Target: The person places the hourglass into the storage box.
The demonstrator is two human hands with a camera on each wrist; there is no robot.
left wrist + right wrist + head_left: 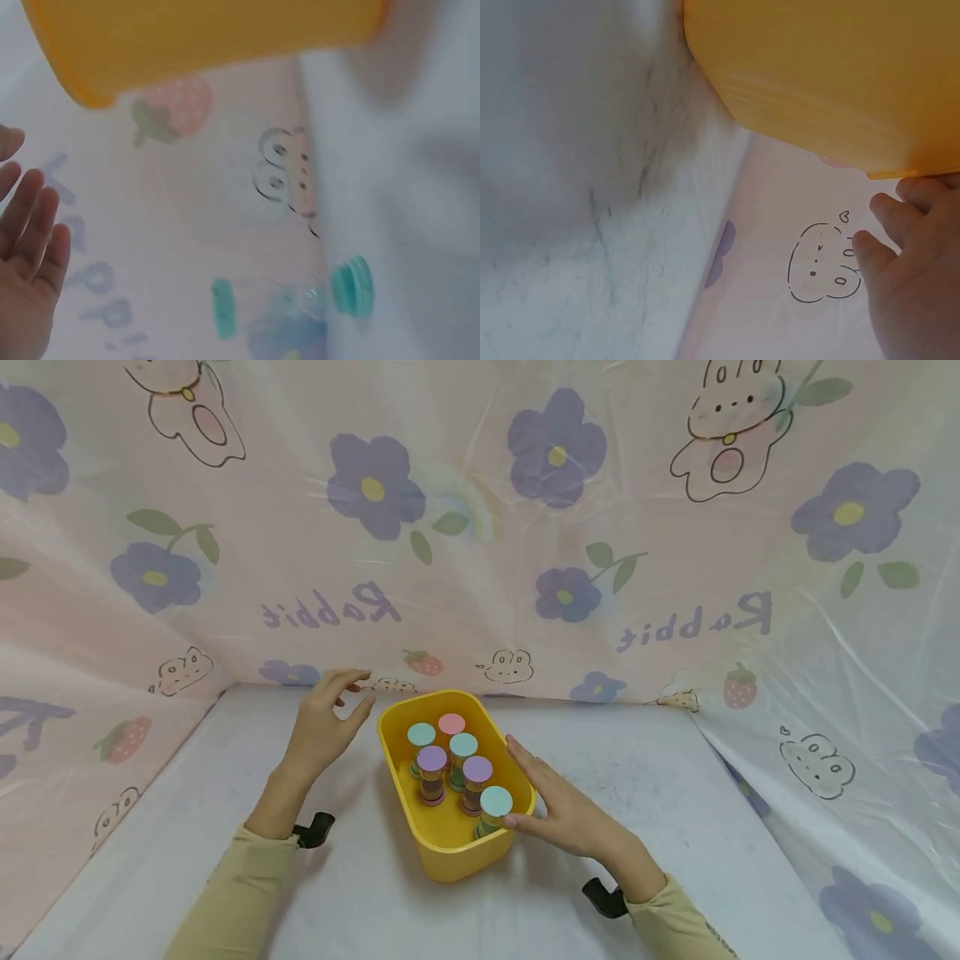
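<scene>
Two hands flank the yellow tub point(450, 852) — left hand point(324, 727) raised, fingers loosely spread, just off its far-left corner; right hand point(558, 806) flat, fingers straight, touching its right rim.

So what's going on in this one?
A person has both hands around a yellow plastic tub on a white table. Six small capped jars with pastel lids stand upright inside. The right hand lies with straight fingers against the tub's right rim; the left hand hovers open just left of it, apparently not touching.
</scene>
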